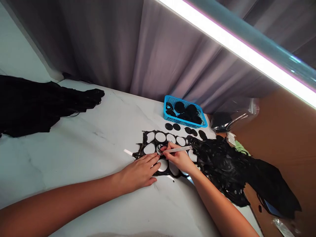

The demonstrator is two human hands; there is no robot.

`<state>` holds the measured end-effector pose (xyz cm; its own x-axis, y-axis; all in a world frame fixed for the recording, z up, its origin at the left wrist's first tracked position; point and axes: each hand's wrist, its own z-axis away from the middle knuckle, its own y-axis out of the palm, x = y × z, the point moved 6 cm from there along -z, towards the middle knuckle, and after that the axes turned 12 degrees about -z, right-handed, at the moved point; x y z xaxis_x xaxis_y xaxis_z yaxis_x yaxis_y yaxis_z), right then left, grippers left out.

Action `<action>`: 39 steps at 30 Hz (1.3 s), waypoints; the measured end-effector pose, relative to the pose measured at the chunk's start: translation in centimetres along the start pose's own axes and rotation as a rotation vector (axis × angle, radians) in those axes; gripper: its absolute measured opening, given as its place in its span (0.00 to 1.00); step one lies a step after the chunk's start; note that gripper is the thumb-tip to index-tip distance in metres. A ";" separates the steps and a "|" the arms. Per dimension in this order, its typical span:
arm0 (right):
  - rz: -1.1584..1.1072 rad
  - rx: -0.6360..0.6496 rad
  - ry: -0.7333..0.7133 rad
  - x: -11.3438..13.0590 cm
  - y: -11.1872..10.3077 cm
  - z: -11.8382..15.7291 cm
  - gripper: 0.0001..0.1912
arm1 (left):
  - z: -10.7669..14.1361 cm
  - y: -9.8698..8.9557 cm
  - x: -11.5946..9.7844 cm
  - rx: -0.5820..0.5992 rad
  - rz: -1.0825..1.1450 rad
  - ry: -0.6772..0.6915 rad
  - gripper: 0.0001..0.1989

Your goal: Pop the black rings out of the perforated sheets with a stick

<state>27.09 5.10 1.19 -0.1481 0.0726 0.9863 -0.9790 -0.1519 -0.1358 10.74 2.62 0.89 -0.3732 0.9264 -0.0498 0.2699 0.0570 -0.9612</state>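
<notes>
On the white table lies a black sheet with rows of round holes (154, 141), and the white surface shows through them. My left hand (142, 171) rests flat on its lower left part, fingers stretched out. My right hand (179, 158) pinches a slim, pale, pen-like tool (180, 149), its tip hidden near my fingers over one of the holes. A dark curl shows at that hole, too small to make out. Loose black discs (169, 126) lie just beyond the sheet. At the sheet's right end sits a tangled heap of black cut material (222, 164).
Behind the discs stands a blue basket (205, 122) with black round pieces in it. More black material (32, 105) covers the far left of the table (108, 121). A clear plastic bag (237, 113) lies at the right. Above hangs a bright tube light (237, 42), before a grey curtain (158, 49).
</notes>
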 end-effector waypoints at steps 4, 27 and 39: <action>0.162 0.039 -0.065 0.4 0.5 0.4 0.10 | 0.1 0.5 -0.2 0.011 -0.073 0.016 0.23; 0.595 -0.733 -0.245 4.2 -12.4 -0.2 0.14 | 0.4 -0.3 0.4 0.043 0.006 0.054 0.24; -0.049 -0.036 0.058 -0.2 1.3 5.7 0.15 | 2.2 -1.4 0.2 0.084 0.135 0.139 0.32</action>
<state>26.60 -0.75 1.33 -0.1065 0.1360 0.9850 -0.9896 -0.1111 -0.0917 8.28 1.93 1.58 -0.2115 0.9662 -0.1473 0.2317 -0.0968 -0.9679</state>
